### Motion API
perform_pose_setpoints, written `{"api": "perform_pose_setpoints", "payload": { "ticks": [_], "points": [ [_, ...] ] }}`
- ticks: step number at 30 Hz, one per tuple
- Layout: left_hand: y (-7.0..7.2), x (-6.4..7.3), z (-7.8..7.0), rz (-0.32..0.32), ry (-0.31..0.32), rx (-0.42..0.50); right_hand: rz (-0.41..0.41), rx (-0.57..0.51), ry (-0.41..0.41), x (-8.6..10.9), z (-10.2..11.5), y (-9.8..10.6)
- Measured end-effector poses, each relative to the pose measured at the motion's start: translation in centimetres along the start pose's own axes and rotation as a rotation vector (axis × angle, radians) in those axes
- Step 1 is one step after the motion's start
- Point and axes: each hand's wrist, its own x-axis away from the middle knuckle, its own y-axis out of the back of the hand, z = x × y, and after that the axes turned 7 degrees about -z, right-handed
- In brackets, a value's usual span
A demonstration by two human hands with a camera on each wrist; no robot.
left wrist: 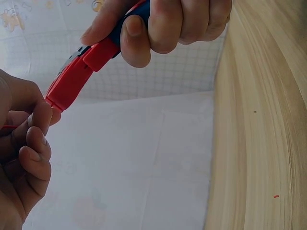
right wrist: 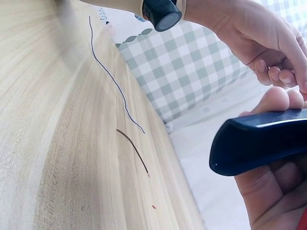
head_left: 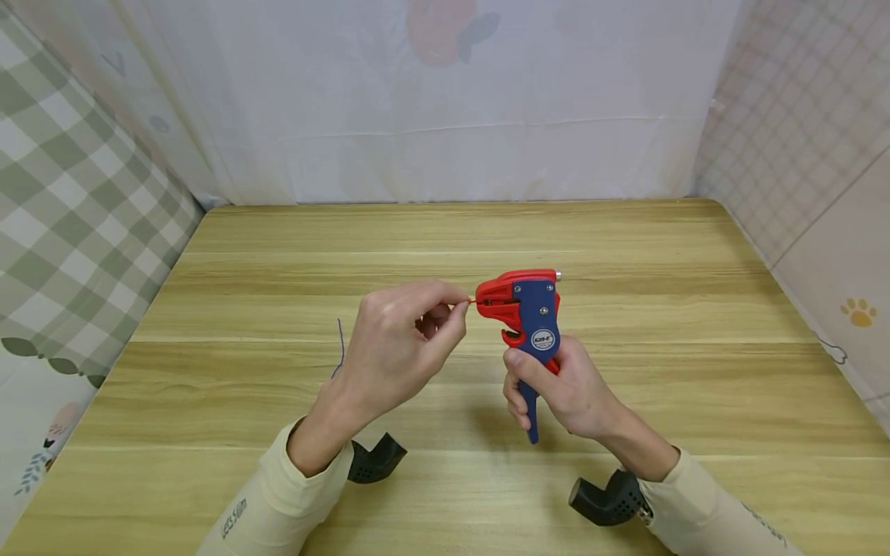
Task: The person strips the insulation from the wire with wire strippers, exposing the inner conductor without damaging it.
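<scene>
Above the table, my right hand (head_left: 573,390) grips the blue handle of a red and blue wire stripper (head_left: 535,305), with its red nose facing left. A thin red wire (head_left: 473,301) is pinched between the thumb and index finger of my left hand (head_left: 396,344), its end at the stripper's nose. In the left wrist view, more of the red wire (left wrist: 8,127) shows behind the left fingers, which sit right at the tool's tip. The right wrist view shows the dark blue handle (right wrist: 254,143) across the right palm, and the left hand (right wrist: 261,40) beyond it.
On the wooden table (head_left: 278,232) lie a long blue wire (right wrist: 112,79) and a shorter brown wire (right wrist: 135,151). A tiny red scrap (left wrist: 276,196) and a dark speck (left wrist: 254,111) lie there too. Patterned curtains (head_left: 487,100) stand behind and at both sides.
</scene>
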Motion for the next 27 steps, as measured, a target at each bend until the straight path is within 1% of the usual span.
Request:
{"api": "perform_pose_setpoints", "payload": {
  "ticks": [10,17,21,27],
  "points": [
    [-0.03,-0.03,-0.07,0.006,0.005,-0.004,-0.003,0.006,0.001,0.18,-0.01,0.0],
    [-0.41,0.02,0.31,-0.011,-0.019,-0.006,-0.065,-0.013,-0.036,0.07,-0.2,0.07],
    [-0.52,0.15,0.54,-0.01,-0.016,-0.013,-0.051,-0.016,-0.031,-0.03,-0.31,0.2],
    [-0.31,0.03,0.43,-0.012,0.003,0.014,-0.04,-0.044,-0.034,-0.05,-0.08,0.28]
  ]
}}
